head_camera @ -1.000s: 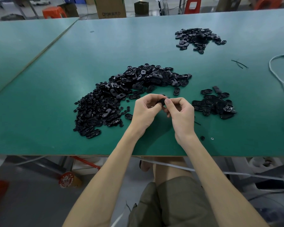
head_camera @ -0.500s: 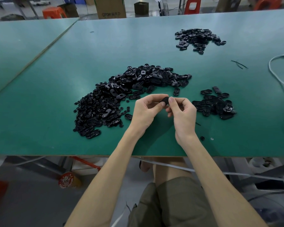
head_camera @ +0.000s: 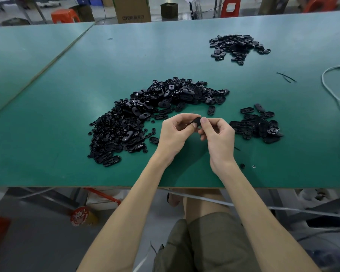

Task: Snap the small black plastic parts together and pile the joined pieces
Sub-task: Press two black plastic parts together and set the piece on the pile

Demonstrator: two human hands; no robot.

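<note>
A small black plastic part (head_camera: pixel 197 121) is pinched between the fingertips of both hands, just above the green table (head_camera: pixel 67 118). My left hand (head_camera: pixel 175 134) grips its left side with thumb and curled fingers. My right hand (head_camera: pixel 217 137) pinches its right end. A big heap of loose black parts (head_camera: pixel 145 114) lies to the left and behind my hands. To the right sits a smaller pile of black pieces (head_camera: pixel 257 124). A third pile (head_camera: pixel 237 47) lies far back on the right.
A white cable (head_camera: pixel 334 95) curves along the table's right side. Thin black strips (head_camera: pixel 286 76) lie near it. Two tiny bits (head_camera: pixel 242 165) rest by my right wrist. The table's front edge runs just under my forearms; boxes and orange stools stand beyond the far edge.
Both hands have stayed in place with the part between them; the fingers shifted slightly and the part now shows more between the fingertips.
</note>
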